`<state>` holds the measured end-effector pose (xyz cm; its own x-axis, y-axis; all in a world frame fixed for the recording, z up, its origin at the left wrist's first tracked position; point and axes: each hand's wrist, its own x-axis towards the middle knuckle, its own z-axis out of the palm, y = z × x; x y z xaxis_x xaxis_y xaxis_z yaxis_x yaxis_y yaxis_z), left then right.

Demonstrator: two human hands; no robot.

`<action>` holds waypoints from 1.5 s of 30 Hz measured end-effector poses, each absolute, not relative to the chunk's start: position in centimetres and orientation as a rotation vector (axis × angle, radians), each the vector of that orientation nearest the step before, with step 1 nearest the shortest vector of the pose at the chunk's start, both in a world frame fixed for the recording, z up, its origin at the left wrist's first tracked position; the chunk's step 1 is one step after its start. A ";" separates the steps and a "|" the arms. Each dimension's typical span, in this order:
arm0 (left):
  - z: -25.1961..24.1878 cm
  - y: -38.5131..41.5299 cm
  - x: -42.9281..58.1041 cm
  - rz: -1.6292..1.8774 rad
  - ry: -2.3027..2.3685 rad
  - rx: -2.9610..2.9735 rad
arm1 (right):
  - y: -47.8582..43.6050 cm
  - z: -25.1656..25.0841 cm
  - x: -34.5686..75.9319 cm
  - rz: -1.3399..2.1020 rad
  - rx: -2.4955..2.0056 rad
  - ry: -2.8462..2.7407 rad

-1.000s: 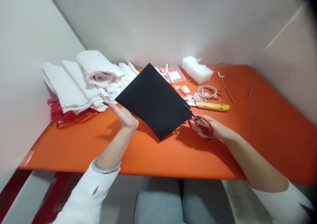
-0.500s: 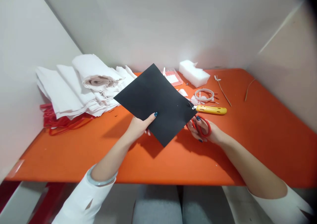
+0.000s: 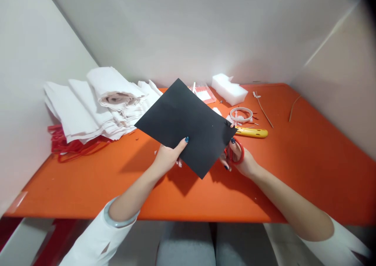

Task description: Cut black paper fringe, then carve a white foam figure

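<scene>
A sheet of black paper [image 3: 188, 121] is held up above the table, tilted like a diamond. My left hand [image 3: 169, 156] pinches its lower left edge, thumb on top and fingers underneath. My right hand [image 3: 242, 160] is closed on red-handled scissors [image 3: 240, 151] at the sheet's right corner. The blades are mostly hidden behind the paper; only a small dark tip shows near a nick by that corner. Just beyond lies a yellow utility knife [image 3: 252, 132], its near end covered by the paper.
On the orange table [image 3: 111, 187], a pile of white cloths [image 3: 85, 109] lies left over red straps [image 3: 58, 138]. Behind the paper are a white foam block [image 3: 229, 89], a pink-edged box [image 3: 205, 94], a white ring [image 3: 241, 114] with scraps, and thin sticks [image 3: 264, 109].
The paper's right corner has shifted right and now covers the knife's near end. My right hand and the scissors have moved slightly left, farther under the sheet.
</scene>
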<state>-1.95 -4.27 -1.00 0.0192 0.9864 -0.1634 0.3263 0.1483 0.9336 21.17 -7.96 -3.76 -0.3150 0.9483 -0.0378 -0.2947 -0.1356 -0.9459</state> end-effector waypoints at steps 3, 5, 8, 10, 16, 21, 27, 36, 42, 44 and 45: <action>-0.6 -5.0 -1.5 0.843 1.436 1.316 | -8.0 -4.2 20.7 1.596 -0.886 -1.089; -0.3 -5.4 -1.2 0.840 1.413 1.304 | -8.1 -4.2 20.5 1.577 -0.880 -1.074; 0.1 -5.7 -1.0 0.856 1.369 1.297 | -8.4 -3.8 20.3 1.588 -0.823 -1.080; 0.1 -5.8 -0.9 0.866 1.324 1.282 | -8.5 -3.5 20.2 1.609 -0.778 -1.093; -1.0 -5.8 -0.6 0.914 1.149 1.023 | -8.5 -2.5 20.1 1.687 -0.695 -1.016; -1.4 -5.8 -1.0 0.656 1.032 1.035 | -8.2 -2.5 20.0 1.687 -0.752 -0.962; 0.5 -6.2 -1.3 0.471 1.117 1.310 | -8.0 -2.6 19.9 1.611 -0.887 -0.906; 0.8 -5.6 -2.1 0.515 1.043 1.363 | -7.2 -3.7 22.1 1.551 -1.063 -1.058; 1.5 -5.5 -2.5 0.318 0.967 1.402 | -7.2 -3.9 22.9 1.718 -1.072 -1.183; 1.6 -5.5 -2.6 0.268 0.938 1.420 | -7.2 -3.9 22.7 1.706 -1.057 -1.179; 1.6 -5.5 -2.6 0.264 0.930 1.425 | -7.2 -3.8 22.6 1.695 -1.045 -1.167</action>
